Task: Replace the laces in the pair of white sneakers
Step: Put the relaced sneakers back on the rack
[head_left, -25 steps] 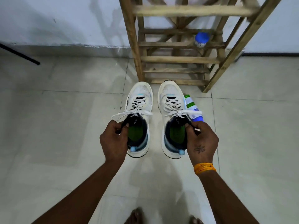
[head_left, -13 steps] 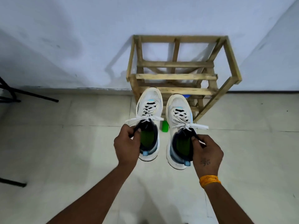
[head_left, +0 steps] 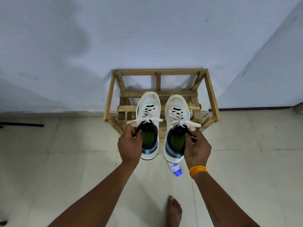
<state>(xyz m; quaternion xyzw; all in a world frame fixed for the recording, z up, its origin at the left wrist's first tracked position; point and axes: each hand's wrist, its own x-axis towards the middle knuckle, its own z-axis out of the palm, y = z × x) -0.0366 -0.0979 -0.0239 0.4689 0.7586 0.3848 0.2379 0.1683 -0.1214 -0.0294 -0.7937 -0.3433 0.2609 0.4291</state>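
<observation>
Head view, hands (head_left: 130, 145) (head_left: 197, 147) gripping sneakers (head_left: 148, 122) (head_left: 177, 126) by collars, above rack (head_left: 211, 95) edge.

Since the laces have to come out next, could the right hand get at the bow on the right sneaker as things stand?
Probably not yet: the right hand grips the collar of the right sneaker and holds it in the air, so it is occupied. The bow itself lies uncovered just ahead of its fingers, so setting the sneaker down should free it.

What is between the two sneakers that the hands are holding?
Nothing lies between the left sneaker and the right sneaker; the head view shows only the wooden rack and floor behind the gap.
</observation>
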